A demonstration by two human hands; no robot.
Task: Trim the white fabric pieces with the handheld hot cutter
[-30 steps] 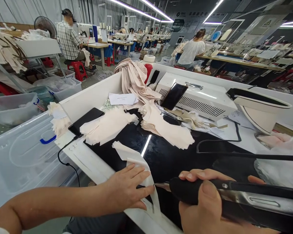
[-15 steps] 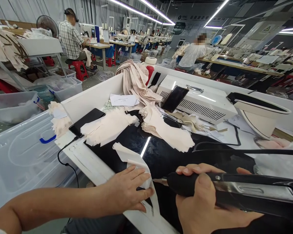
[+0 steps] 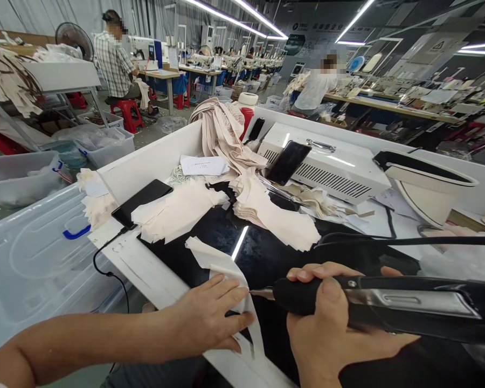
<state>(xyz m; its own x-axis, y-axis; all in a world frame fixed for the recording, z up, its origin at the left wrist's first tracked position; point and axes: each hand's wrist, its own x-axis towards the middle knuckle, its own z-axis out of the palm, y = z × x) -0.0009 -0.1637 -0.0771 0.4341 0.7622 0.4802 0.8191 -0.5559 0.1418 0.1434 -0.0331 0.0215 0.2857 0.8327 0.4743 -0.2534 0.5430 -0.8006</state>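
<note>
Flat across a pale curved fabric piece (image 3: 222, 256) lies my left hand (image 3: 214, 312), its fingers spread, pressing the fabric onto the glossy black work surface (image 3: 275, 275). My right hand (image 3: 327, 318) is wrapped round a long black hand tool (image 3: 412, 302) with a silver side plate and a narrow metal tip. That tip points left and meets the fabric's right edge, close to my left fingertips. Farther back, two stacks of pale cut fabric pieces rest on the black surface, a left stack (image 3: 181, 207) and a right stack (image 3: 272, 213).
A black phone (image 3: 289, 161) leans on a white vented box (image 3: 323, 161). Another dark phone (image 3: 143, 202), with a cable, lies at the left rim. Draped cloth (image 3: 218, 126) hangs behind. A black cable (image 3: 408, 241) crosses at right. A clear plastic bin (image 3: 36, 253) stands left.
My right hand has shifted slightly left, bringing the tool's tip to the fabric's edge. My left hand stays in place on the fabric. The view has shifted slightly.
</note>
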